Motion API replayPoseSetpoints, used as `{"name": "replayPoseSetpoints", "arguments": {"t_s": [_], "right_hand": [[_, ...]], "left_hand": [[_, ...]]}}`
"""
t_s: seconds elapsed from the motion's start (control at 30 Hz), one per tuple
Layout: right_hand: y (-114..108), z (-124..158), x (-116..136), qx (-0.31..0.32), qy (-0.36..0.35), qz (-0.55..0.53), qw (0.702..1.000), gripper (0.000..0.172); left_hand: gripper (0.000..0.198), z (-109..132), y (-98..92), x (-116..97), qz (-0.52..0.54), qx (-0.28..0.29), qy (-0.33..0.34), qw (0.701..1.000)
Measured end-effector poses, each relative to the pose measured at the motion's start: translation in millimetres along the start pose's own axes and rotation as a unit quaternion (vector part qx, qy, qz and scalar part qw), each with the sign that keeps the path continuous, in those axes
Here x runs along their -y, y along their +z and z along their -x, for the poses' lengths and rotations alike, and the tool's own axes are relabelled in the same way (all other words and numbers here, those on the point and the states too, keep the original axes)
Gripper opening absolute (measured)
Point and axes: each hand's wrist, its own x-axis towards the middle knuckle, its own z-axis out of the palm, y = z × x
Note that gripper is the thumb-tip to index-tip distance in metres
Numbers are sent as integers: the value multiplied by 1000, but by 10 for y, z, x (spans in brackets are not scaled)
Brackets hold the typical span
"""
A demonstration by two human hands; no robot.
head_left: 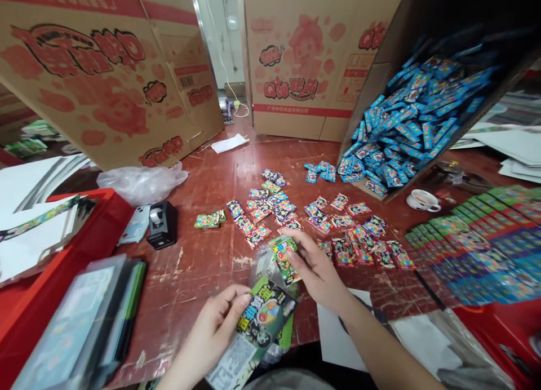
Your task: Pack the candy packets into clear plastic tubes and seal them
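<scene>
My left hand (pixel 224 317) is closed on the edge of a larger printed packet (pixel 260 322), green and black with a colourful round picture. Between the thumb and fingers of my right hand (pixel 315 269) is a small green candy packet (pixel 285 260), just above the larger one. Under both hands lies some clear plastic, partly covered. Beyond them, many small packets in red, purple and green lie scattered, with a group of red packets (pixel 359 243) to the right. A few green packets (pixel 209 219) sit apart on the left.
A tilted carton (pixel 384 69) of blue packets stands at the right, blue packets spilling from it. Large cartons (pixel 304 69) close off the back. A white cup (pixel 422 200), rows of coloured packs (pixel 486 238), a black device (pixel 163 226) and a red tray (pixel 101 221) flank the table.
</scene>
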Motion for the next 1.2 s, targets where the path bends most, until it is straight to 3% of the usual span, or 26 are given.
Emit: {"name": "replayPoseSetpoints", "arguments": {"t_s": [0.23,0.57,0.63,0.7,0.77,0.87,0.93,1.03,1.07,1.13,1.2], "right_hand": [[-58,81,-52,70,83,-39,993,8],[-60,92,-63,119,29,82,989,9],[-4,107,-111,97,36,46,994,16],[76,145,-152,30,47,8,998,30],[170,194,-161,-19,37,2,999,32],[237,220,-140,-5,4,36,999,25],[128,180,-166,-11,-10,52,999,16],[-294,69,-359,-75,2,124,990,8],[-462,35,-462,-80,27,174,981,13],[-746,-6,-682,-25,106,291,950,53],[-901,-10,-850,37,153,351,923,84]], "left_hand": [[26,-49,9,46,-6,-17,-10,1000],[27,-68,202,83,-60,-20,-11,998],[27,-67,206,111,-47,-22,-13,999],[28,-79,182,125,-28,-36,-22,999],[31,-105,144,122,-10,-51,-31,998],[35,-153,94,110,16,-49,-32,998],[37,-171,68,126,45,-44,-42,997],[43,-171,18,218,109,-85,-86,987],[45,-166,0,264,129,-127,-107,978],[49,-154,-35,358,160,-222,-150,950],[50,-144,-55,419,184,-271,-180,928]]}}
